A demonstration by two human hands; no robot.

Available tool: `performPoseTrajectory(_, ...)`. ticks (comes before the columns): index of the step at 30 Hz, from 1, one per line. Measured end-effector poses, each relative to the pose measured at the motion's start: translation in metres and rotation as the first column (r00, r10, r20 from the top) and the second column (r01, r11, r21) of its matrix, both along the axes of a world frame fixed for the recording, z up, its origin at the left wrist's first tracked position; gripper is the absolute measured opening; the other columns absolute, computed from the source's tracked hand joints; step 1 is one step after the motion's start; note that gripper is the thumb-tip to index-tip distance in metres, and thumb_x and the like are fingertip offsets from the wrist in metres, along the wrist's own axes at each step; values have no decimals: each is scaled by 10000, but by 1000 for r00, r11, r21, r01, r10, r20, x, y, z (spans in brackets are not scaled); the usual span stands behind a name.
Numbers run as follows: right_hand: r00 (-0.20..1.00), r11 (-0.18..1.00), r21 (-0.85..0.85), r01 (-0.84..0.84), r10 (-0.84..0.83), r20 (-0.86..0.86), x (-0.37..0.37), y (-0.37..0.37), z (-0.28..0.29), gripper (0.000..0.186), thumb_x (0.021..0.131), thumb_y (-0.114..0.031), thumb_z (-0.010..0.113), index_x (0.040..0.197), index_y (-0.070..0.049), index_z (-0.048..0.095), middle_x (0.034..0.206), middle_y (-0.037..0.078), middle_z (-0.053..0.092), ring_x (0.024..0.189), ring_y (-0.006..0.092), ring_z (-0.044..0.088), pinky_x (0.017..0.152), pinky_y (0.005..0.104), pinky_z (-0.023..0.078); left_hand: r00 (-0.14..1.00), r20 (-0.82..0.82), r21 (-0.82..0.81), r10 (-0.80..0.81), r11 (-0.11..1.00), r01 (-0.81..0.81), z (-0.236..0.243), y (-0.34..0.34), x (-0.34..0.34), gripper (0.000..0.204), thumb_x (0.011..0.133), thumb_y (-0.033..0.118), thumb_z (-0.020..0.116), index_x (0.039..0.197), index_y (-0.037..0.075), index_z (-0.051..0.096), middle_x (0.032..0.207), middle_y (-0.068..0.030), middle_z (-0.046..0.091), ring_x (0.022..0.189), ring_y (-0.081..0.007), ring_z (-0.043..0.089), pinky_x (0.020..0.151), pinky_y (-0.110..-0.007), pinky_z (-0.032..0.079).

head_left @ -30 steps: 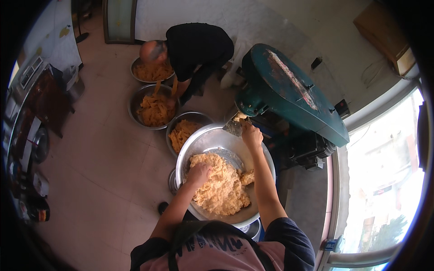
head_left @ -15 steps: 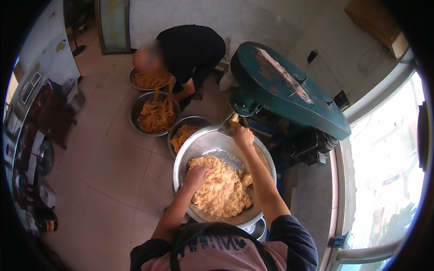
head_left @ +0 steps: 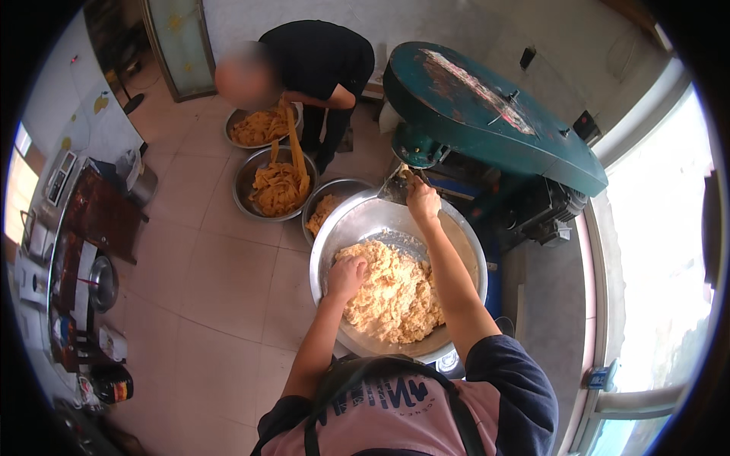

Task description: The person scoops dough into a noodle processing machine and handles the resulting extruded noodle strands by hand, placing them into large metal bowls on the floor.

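A big metal basin in front of me holds a heap of crumbly, pale yellow dough. My left hand is at the heap's left side, its fingers curled into the dough and partly hidden. With my arm stretched across the basin, my right hand is closed at the dark metal chute beneath the green machine. A small pale lump shows just beyond those fingers, at the machine's mouth. What the right fingers grip cannot be made out.
Beyond the basin stand metal bowls of orange dough strips. A co-worker in black bends over them, holding up a long strip. On the left is a counter with pans; a bright window is at right.
The whole view has shifted, so the scene sits farther right. The co-worker has lifted a long strip higher out of the bowl. Both my hands stay at nearly the same places.
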State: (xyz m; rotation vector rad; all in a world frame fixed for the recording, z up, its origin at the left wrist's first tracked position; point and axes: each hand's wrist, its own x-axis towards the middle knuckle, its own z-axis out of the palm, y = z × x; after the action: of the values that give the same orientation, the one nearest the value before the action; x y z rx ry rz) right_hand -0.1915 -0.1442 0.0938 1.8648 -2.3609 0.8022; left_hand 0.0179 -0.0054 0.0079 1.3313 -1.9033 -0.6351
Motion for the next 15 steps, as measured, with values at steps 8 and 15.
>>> performPoseTrajectory(8, 995, 995, 57, -81, 84, -58, -23, -21, -8, 221, 838, -271, 576, 1043, -204, 626, 789, 193, 664, 757, 401, 649, 674, 493, 530, 996, 85, 38, -26, 999, 23, 5, 0, -4, 53, 821, 118, 600, 855, 85, 623, 815, -112, 635, 806, -322, 599, 688, -414, 481)
performPoseTrajectory(15, 995, 990, 109, 93, -95, 14, -9, -10, -9, 193, 855, -291, 549, 964, -186, 668, 806, 190, 671, 778, 397, 656, 707, 492, 533, 993, 117, -19, 20, 1000, -18, 19, 4, -1, 85, 840, 152, 588, 862, 76, 619, 828, -122, 624, 826, -331, 589, 728, -419, 475)
